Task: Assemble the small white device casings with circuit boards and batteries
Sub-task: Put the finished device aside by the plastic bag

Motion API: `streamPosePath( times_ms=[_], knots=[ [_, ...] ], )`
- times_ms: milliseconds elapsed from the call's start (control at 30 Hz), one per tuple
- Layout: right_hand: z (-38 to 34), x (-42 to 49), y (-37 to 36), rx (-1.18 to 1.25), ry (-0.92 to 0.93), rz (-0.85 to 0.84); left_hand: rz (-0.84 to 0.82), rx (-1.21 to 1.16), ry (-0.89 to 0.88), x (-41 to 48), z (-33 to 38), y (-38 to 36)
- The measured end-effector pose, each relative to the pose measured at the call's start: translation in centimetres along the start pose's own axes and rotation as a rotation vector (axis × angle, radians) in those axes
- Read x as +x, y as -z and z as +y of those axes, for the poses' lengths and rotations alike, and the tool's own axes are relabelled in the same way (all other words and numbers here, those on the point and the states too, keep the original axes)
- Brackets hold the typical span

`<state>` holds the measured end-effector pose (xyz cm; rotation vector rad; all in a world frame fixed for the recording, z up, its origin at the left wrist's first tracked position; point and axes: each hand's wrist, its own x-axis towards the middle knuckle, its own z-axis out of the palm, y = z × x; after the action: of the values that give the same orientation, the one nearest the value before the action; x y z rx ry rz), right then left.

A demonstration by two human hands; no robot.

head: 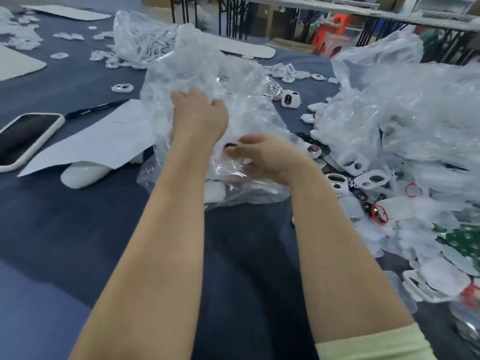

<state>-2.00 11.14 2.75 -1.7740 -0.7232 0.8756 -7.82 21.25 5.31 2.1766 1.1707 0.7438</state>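
Note:
A crumpled clear plastic bag (207,74) stands in the middle of the blue table. My left hand (198,113) reaches into it and grips its film with curled fingers. My right hand (262,157) is lower, at the bag's near side, and pinches a small dark round part (230,146) between thumb and fingers. Small white device casings (363,179) lie in a heap to the right, some with red rings (413,189). One assembled casing (290,98) sits behind the bag.
A phone (26,139) in a white case, a black pen (96,109) and a white sheet (104,141) lie at the left. A large heap of clear bags (402,105) fills the right. More casings (122,87) are scattered at the back left.

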Motion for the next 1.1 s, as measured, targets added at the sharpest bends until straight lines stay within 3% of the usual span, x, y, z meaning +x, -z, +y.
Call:
streamPosePath(
  times_ms=[100,133,233,300,400,500,633,700,767,800,867,933,1000,1100],
  knots=[
    [0.3,0.8,2.2,0.357,-0.078,0.367,-0.217,0.176,0.140,-0.4,-2.7,1.0],
    [0.7,1.2,2.9,0.358,-0.066,0.481,-0.247,0.208,0.134,-0.9,-3.2,1.0],
    [1.2,1.4,3.7,-0.049,0.012,0.767,-0.286,0.280,0.105,-1.6,-4.0,1.4],
    [0.4,1.4,3.0,-0.137,0.214,0.813,-0.302,0.298,0.085,-1.7,-4.0,1.7],
    [-2.0,1.7,0.9,-0.158,0.414,0.715,-0.254,0.346,0.071,-1.6,-3.8,2.3],
    [-3.4,2.4,-0.7,-0.466,0.298,0.445,-0.065,0.144,0.049,-1.4,-4.0,3.5],
    [-3.6,1.1,-1.5,-0.593,0.195,0.064,0.208,-0.222,0.089,-1.5,-3.1,5.3],
    [-3.5,-0.2,-0.5,-0.584,0.124,-0.032,0.247,-0.294,0.124,-1.5,-2.7,6.0],
    [-3.6,-1.3,1.1,-0.585,0.058,-0.026,0.257,-0.237,0.092,-1.5,-2.8,6.4],
    [-3.7,-1.9,1.7,-0.543,0.063,0.014,0.264,-0.190,0.077,-1.5,-3.1,6.7],
    [-3.6,-2.3,2.7,-0.239,0.192,0.225,0.259,-0.116,0.056,-1.5,-3.3,7.4],
    [-3.8,-2.0,3.1,0.050,0.387,0.602,0.162,-0.034,0.031,-1.4,-3.2,7.9],
    [-3.9,-1.5,2.9,0.302,0.457,0.863,0.063,0.017,0.004,-1.7,-2.9,8.3],
    [-3.5,-1.5,2.6,0.675,0.399,0.831,0.133,-0.006,0.016,-2.2,-2.9,9.5]
  ],
)
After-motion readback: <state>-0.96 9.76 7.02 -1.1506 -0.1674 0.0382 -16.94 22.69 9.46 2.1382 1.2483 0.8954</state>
